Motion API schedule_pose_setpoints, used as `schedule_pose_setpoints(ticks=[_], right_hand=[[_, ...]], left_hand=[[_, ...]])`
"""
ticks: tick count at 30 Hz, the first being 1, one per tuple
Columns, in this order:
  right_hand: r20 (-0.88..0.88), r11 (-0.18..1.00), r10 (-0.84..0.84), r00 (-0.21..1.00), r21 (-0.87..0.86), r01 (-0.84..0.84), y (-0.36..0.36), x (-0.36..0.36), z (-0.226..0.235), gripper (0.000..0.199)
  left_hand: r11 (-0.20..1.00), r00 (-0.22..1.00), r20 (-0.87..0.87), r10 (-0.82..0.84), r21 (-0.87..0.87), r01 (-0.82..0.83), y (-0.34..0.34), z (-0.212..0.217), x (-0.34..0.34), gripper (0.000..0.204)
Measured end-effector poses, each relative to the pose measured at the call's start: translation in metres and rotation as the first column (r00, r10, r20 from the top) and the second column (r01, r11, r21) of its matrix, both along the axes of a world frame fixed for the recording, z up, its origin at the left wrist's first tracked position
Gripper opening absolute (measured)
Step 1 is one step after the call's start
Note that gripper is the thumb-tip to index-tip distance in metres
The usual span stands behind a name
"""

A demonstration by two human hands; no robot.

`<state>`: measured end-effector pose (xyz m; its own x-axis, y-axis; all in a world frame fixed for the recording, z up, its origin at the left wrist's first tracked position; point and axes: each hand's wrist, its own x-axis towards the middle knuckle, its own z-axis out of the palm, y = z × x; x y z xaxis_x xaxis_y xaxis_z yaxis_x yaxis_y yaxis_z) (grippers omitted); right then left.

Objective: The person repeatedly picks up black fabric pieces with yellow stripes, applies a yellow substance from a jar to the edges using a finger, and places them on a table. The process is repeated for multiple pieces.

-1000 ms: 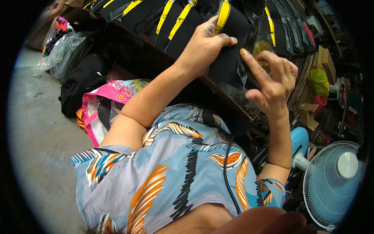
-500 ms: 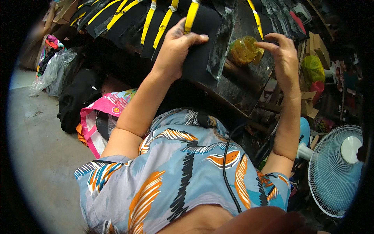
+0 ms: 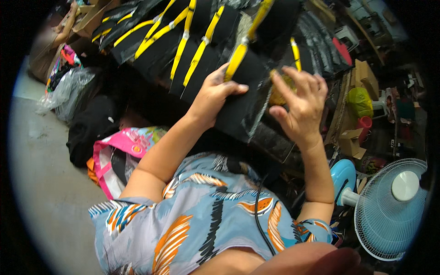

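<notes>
My left hand [image 3: 211, 98] is closed on the edge of a black sheet piece [image 3: 238, 107], thumb on top, beside its yellow strap [image 3: 237, 59]. The piece tilts over the front of a dark work table [image 3: 279, 144], and its right edge looks shiny. My right hand [image 3: 300, 107] hovers just right of that edge, fingers spread and slightly blurred. I see nothing held in it, and whether a fingertip touches the piece is unclear. Partly behind its fingers stands a jar of yellow-brown stuff [image 3: 277, 94].
More black pieces with yellow straps [image 3: 183, 55] fan out on the far left of the table. Grey-black strips [image 3: 316, 46] lie at the far right. A fan [image 3: 389, 206] stands near my right elbow, cardboard boxes [image 3: 365, 80] beyond it. Bags [image 3: 123, 146] sit on the left floor.
My right hand has moved left from beside the jar to the black piece's right edge, its fingers spreading. The piece, still in my left hand, appears lower in view.
</notes>
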<state>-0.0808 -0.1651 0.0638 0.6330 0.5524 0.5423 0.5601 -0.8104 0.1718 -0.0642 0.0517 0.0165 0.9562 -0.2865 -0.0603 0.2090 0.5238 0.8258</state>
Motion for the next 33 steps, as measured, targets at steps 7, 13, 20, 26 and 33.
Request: schedule_pose_setpoints(ticks=[7,13,20,26,33], right_hand=[[-0.231,0.622,0.314,0.921,0.783,-0.016,-0.022,-0.005,0.000,0.055],[-0.377,0.297,0.636,0.674,0.925,0.237,0.003,-0.031,0.004,0.103],[-0.275,0.187,0.528,0.804,0.961,0.205,-0.005,-0.018,0.026,0.093],[-0.203,0.095,0.403,0.893,0.979,0.180,-0.058,0.013,0.019,0.078],[-0.273,0.205,0.132,0.953,0.948,0.243,-0.091,0.031,-0.060,0.081]], left_hand=[[0.978,0.999,-0.017,0.028,-0.204,-0.031,0.013,0.020,0.013,0.046],[0.964,0.999,-0.005,-0.037,-0.265,0.034,-0.026,0.024,0.016,0.039],[0.975,0.977,0.145,-0.159,-0.131,0.178,-0.066,0.037,0.059,0.035],[0.977,0.972,0.158,-0.176,-0.093,0.192,-0.086,0.031,0.134,0.023],[0.928,0.962,-0.054,-0.269,0.254,0.273,-0.125,-0.002,0.177,0.049]])
